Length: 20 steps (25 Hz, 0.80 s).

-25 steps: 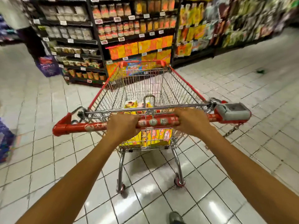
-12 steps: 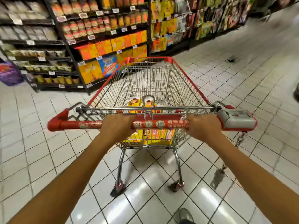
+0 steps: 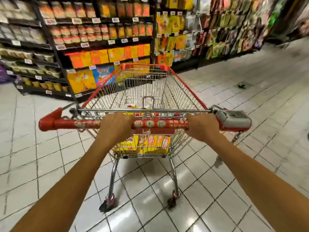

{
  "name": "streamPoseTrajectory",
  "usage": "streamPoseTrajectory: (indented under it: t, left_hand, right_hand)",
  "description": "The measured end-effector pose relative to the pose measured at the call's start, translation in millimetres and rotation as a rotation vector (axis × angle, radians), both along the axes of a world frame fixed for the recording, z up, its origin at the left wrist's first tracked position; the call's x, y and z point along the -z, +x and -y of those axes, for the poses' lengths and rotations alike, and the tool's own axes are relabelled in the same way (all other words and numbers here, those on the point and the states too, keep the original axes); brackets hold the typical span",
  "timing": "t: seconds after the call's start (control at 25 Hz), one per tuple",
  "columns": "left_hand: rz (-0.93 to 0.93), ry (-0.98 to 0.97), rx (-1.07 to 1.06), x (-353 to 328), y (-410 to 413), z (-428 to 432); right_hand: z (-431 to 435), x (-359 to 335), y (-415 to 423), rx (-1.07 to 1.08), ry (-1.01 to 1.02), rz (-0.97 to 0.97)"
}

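A wire shopping cart (image 3: 182, 96) with red trim stands in front of me on white floor tiles. My left hand (image 3: 117, 126) grips its red handle bar (image 3: 157, 123) left of centre. My right hand (image 3: 203, 127) grips the same bar near its right end, beside a grey coin-lock box (image 3: 235, 120). Yellow packets (image 3: 147, 144) lie at the near end of the cart's basket, partly hidden behind the bar and my hands.
Stocked store shelves (image 3: 103, 52) with orange and yellow packages run across the back, close to the cart's front. More racks (image 3: 230, 27) continue to the right. Open tiled floor (image 3: 250, 91) stretches to the right of the cart, with a dark mark (image 3: 242, 85) on it.
The cart and my view have swung to the right, so the shelves slid leftward and look closer. Both hands keep their grip on the handle bar.
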State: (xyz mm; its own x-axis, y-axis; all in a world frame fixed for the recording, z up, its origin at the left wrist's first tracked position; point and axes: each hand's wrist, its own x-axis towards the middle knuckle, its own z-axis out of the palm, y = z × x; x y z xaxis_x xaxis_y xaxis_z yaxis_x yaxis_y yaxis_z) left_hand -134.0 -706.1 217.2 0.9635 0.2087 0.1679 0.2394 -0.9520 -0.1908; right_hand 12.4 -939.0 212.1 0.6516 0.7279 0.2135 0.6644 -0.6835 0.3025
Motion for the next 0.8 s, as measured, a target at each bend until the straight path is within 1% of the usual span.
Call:
streamPoseTrajectory:
  t: [0.08,0.2,0.32,0.48,0.6,0.8]
  left_hand:
    - [0.019,0.011,-0.064,1.7,61.4,14.7]
    - [0.004,-0.027,-0.107,-2.6,147.3,33.2]
    - [-0.009,0.045,-0.156,-2.2,232.3,39.6]
    - [0.015,0.095,-0.209,3.0,347.0,35.3]
    - [0.019,0.034,-0.259,2.6,436.8,24.0]
    - [-0.004,-0.043,-0.324,-3.7,561.7,12.2]
  right_hand:
    - [5.4,-3.3,69.9,-0.026,0.03,0.011]
    - [14.4,-6.4,163.3,-0.059,0.048,-0.055]
    - [12.8,-5.3,258.6,-0.082,0.066,-0.074]
    - [-0.6,-0.5,384.2,-0.101,0.069,-0.035]
    - [-17.9,-2.5,477.3,-0.121,0.069,-0.051]
    - [-42.3,-9.4,606.4,-0.169,0.03,-0.116]
